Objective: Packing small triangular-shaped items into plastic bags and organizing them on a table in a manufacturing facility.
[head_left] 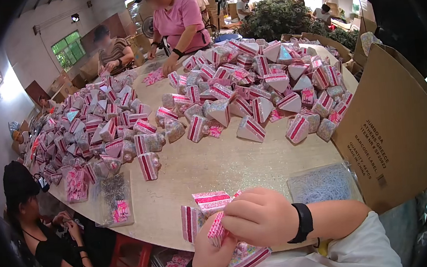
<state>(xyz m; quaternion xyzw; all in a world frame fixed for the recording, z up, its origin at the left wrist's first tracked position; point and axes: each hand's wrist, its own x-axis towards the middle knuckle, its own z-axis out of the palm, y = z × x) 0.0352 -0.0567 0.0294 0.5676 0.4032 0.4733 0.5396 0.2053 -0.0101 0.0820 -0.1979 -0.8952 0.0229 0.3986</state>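
Observation:
At the near edge of the table my left hand [214,251] is closed round a small stack of pink-and-white cards [216,229]. My right hand [260,215] lies over it, fingers bent and pinched together against the stack; what is between its fingertips is hidden. Around my hands are cake-slice ornaments with glittery pink and white layers: one slice [211,201] just beyond them, another slice [191,223] left of them, and a beaded slice [249,259] below, partly covered by my hands.
A large pile of cake-slice ornaments [249,75] spreads over the table [201,169], with another pile [102,122] at left. A clear tray of pale strings [323,185] and a carton [393,129] stand right. Left are a tray of dark strings [115,191] and several co-workers.

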